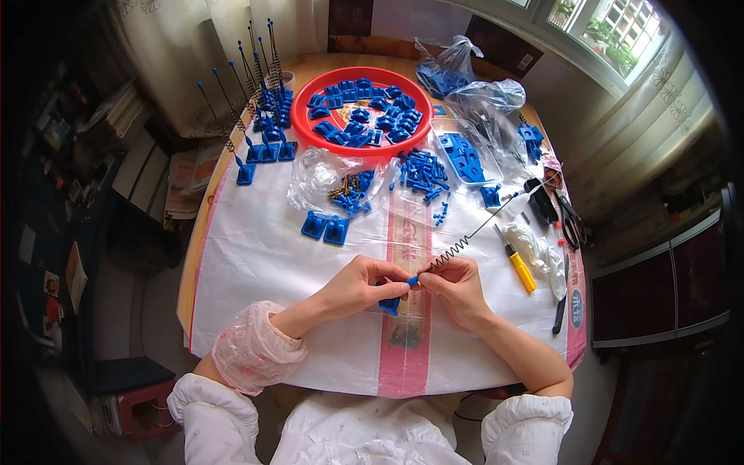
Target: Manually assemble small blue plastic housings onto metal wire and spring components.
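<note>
A blue plastic part (390,304) with a stubby stem sits between the person's hands, above the near middle of the counter (318,63). The left hand (360,287) has its grip closed on that part. The right hand (459,291) pinches a black spring (452,252) in its grip; the coils run out into a straight wire slanting up and right. A round red tray (299,128) holds many blue clips (360,115). A clear box (497,161) contains flat blue plates (463,157); an opened plastic bag (310,174) bears blue pegs (354,204) and brass-coloured screws (344,188).
</note>
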Action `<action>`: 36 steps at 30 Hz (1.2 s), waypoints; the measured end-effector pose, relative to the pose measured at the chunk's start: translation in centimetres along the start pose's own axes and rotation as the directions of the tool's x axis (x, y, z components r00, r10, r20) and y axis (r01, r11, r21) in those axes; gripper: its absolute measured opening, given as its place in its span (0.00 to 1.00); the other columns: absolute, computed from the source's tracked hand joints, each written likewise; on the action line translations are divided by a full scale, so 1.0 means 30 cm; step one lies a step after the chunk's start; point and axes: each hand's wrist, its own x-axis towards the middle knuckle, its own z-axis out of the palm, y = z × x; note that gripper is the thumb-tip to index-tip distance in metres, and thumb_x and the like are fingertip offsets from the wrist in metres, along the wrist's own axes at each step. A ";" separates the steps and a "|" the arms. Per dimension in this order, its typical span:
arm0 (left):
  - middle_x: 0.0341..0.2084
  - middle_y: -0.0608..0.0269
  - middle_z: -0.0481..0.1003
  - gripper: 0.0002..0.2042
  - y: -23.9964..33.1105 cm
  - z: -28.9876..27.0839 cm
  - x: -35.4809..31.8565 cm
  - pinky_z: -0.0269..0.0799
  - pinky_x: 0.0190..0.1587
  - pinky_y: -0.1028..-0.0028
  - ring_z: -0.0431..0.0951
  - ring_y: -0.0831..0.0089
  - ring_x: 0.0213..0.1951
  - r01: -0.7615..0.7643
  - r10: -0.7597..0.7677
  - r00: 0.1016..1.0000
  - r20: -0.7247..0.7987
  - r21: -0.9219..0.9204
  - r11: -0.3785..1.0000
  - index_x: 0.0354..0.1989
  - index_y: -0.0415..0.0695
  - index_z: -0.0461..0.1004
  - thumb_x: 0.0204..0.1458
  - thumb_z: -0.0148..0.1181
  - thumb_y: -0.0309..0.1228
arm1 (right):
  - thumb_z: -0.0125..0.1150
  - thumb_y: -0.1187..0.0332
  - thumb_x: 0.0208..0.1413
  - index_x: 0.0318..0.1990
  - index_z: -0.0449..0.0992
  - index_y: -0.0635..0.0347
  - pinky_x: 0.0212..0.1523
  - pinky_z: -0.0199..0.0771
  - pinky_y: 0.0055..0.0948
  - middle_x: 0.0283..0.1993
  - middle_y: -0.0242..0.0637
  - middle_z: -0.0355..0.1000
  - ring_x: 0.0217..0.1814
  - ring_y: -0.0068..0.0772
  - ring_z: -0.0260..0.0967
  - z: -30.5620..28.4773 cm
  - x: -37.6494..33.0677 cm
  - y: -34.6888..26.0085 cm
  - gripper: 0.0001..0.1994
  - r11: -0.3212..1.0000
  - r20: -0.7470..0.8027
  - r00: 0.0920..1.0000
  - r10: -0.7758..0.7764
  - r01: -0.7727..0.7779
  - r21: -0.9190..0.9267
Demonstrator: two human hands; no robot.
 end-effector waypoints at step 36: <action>0.31 0.65 0.79 0.12 -0.005 0.001 -0.003 0.73 0.36 0.81 0.75 0.84 0.32 0.015 -0.015 1.000 0.012 0.027 1.000 0.44 0.34 0.79 0.58 0.60 0.31 | 0.64 0.78 0.54 0.36 0.80 0.71 0.41 0.79 0.25 0.35 0.41 0.79 0.37 0.27 0.77 -0.004 0.003 0.005 0.05 1.000 0.024 1.000 0.009 -0.009 0.007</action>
